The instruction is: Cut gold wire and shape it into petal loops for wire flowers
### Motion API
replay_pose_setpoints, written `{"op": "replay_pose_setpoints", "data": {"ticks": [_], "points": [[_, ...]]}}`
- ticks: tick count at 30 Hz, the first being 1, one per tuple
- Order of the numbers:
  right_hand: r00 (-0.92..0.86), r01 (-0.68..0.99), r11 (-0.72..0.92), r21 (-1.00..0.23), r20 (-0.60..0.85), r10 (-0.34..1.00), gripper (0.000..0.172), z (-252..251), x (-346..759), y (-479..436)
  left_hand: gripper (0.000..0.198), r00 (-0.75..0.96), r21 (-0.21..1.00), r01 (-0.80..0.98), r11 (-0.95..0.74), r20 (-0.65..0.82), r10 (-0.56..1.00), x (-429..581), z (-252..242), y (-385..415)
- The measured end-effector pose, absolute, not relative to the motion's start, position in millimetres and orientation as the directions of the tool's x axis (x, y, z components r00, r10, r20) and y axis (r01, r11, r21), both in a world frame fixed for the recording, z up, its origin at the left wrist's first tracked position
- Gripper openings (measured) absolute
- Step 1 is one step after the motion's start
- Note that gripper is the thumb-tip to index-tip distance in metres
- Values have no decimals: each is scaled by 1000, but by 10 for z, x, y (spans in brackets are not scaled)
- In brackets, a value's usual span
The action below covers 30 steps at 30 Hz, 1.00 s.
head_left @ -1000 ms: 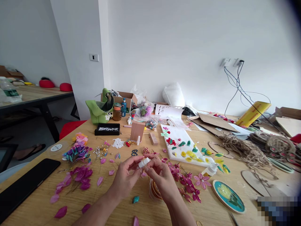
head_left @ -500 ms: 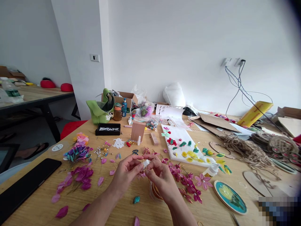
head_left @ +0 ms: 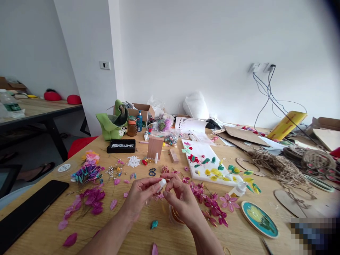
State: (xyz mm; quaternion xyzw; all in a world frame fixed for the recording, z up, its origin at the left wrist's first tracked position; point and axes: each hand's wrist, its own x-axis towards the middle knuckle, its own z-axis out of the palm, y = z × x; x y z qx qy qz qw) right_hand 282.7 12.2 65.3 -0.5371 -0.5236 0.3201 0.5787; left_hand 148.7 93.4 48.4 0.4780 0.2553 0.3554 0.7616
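Over the middle of the table, my left hand (head_left: 142, 194) is closed around a small bottle with a white cap (head_left: 162, 183), which tilts up toward the right. My right hand (head_left: 180, 198) is close beside it, its fingers curled in a pinch; whatever it grips, if anything, is too small to make out. Partly hidden under my right hand stands a clear container (head_left: 174, 215) with something amber-coloured in it. Dark pink wire-edged flowers (head_left: 214, 207) lie to the right of my hands. A small teal piece (head_left: 154, 224) rests on the wood in front of them.
Loose magenta petals (head_left: 94, 200) and purple-blue flowers (head_left: 86, 173) lie at left near a black slab (head_left: 32, 216). A white foam board (head_left: 196, 171) holds yellow and red flowers. A round painted plaque (head_left: 260, 219) lies right. Behind stand a wooden block (head_left: 154, 147) and green felt bag (head_left: 108, 127).
My left hand has drawn the white-capped bottle slightly left, and the bottle is tilted more upright. My right fingers have come a little apart from the cap. The view has shifted slightly.
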Motion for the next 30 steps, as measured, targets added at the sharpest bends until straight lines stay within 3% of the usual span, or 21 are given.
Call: {"op": "replay_pose_setpoints", "data": {"ticks": [5, 11, 15, 19, 30], "points": [[237, 222, 212, -952, 263, 935, 22, 668, 2853, 105, 29, 635, 869, -323, 374, -94, 767, 1480, 490, 956], [375, 80, 188, -979, 205, 904, 32, 689, 2923, 105, 30, 624, 818, -355, 453, -154, 766, 1471, 479, 982], [331, 43, 152, -988, 157, 930, 38, 654, 2934, 126, 28, 653, 785, -361, 504, -173, 737, 1472, 487, 978], [269, -18, 141, -990, 131, 954, 38, 623, 2905, 145, 28, 672, 776, -351, 524, -181, 718, 1476, 492, 975], [323, -27, 26, -999, 16, 946, 28, 699, 2858, 125, 31, 671, 767, -343, 543, -204, 713, 1502, 467, 964]]}}
